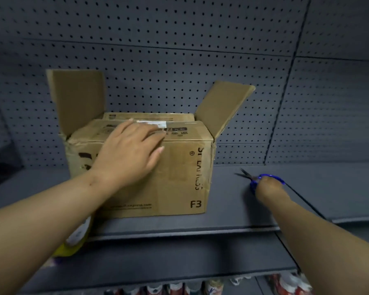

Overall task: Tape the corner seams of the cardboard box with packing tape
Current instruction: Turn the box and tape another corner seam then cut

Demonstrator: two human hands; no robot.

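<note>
Nearest, under the left forearm, a tape roll (78, 235) sits at the shelf (232, 211) edge, in front of the box's left corner. The cardboard box (179, 177) stands on the shelf. The left hand (130, 152) lies flat, fingers spread, over the box's top front edge, gripping nothing. Right of the box, the right hand (268, 188) is closed around blue scissors (255, 178). Behind the box stands a pegboard (179, 50).

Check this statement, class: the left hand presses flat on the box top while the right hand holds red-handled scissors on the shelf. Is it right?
Not quite. The head view shows the scissors have blue handles, not red. The rest stands: left hand flat on the box top, right hand holding them on the shelf.
</note>
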